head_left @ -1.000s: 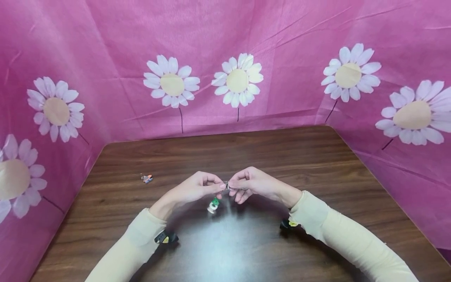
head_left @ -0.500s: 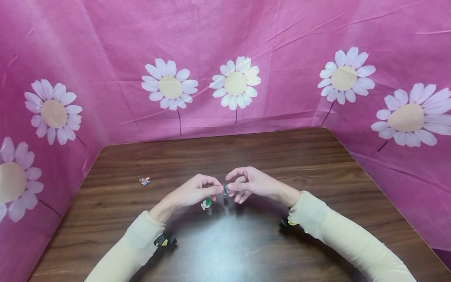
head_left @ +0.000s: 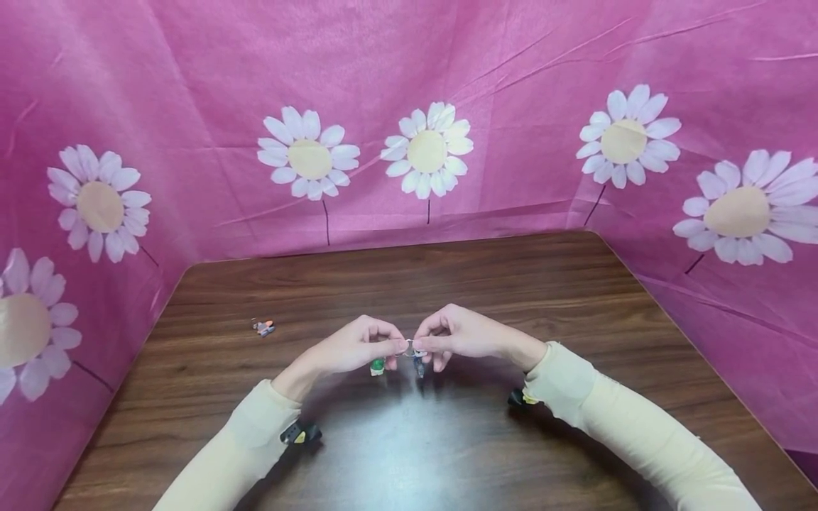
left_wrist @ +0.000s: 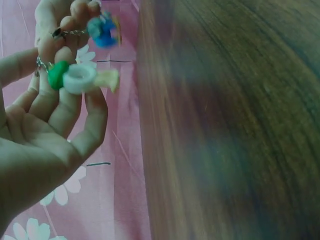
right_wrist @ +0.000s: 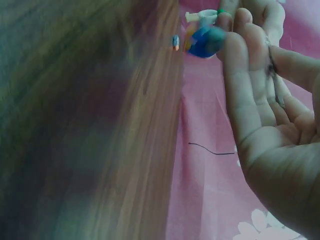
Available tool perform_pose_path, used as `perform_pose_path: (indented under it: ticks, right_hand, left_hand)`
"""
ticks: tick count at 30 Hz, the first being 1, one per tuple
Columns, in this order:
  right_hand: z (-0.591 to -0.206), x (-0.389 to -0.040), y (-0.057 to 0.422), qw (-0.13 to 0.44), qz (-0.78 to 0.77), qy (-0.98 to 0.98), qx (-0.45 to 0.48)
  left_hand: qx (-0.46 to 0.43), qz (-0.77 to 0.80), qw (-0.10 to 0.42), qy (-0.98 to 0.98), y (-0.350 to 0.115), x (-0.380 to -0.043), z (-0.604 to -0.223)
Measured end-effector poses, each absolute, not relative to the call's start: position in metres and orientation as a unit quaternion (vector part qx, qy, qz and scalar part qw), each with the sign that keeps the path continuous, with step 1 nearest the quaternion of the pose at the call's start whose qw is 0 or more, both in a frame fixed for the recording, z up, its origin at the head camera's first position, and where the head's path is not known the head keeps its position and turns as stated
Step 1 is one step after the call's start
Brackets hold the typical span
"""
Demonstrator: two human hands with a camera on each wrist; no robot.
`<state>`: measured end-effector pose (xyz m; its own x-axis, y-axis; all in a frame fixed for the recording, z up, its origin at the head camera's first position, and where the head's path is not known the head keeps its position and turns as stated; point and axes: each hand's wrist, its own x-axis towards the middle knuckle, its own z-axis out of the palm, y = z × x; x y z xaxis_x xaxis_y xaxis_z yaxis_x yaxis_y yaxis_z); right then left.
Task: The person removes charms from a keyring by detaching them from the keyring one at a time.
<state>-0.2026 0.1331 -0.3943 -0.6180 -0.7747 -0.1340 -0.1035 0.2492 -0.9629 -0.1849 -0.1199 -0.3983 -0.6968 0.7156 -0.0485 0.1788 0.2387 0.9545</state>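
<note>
Between both hands, above the table, is a small metal key ring (head_left: 410, 348). My left hand (head_left: 364, 345) pinches its left side between thumb and forefinger; my right hand (head_left: 466, 333) pinches its right side. A green and white charm (head_left: 378, 367) dangles on a short chain below my left fingers; in the left wrist view this charm (left_wrist: 80, 78) has a white round part and a pale yellow end. Beneath my right fingers hangs a blue charm (head_left: 419, 367), blurred in the right wrist view. How the chains join the ring is hidden by the fingertips.
Another small orange and blue charm (head_left: 263, 327) lies on the wooden table (head_left: 511, 277), left of the hands. A pink cloth (head_left: 371, 57) with printed daisies stands around the table's back and sides.
The right fingers spread and lifted half a second ago, then closed again on the ring. The blue charm now hangs plainly below them. The green and white charm swung slightly left.
</note>
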Motion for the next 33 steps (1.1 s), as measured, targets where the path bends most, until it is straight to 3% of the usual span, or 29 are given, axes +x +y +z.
perform_pose_path:
  ticks: [19, 25, 33]
  right_hand:
    - [-0.406, -0.193, 0.114, 0.25, -0.68, 0.663, -0.19]
    - [-0.411, -0.19, 0.119, 0.286, -0.633, 0.684, -0.222]
    - [-0.407, -0.196, 0.126, 0.265, -0.591, 0.711, -0.275]
  left_hand:
    - [0.224, 0.592, 0.178, 0.753, -0.122, -0.181, -0.399]
    - [0.225, 0.581, 0.174, 0.763, -0.123, -0.18, -0.4]
    - [0.271, 0.546, 0.178, 0.773, -0.125, -0.182, -0.4]
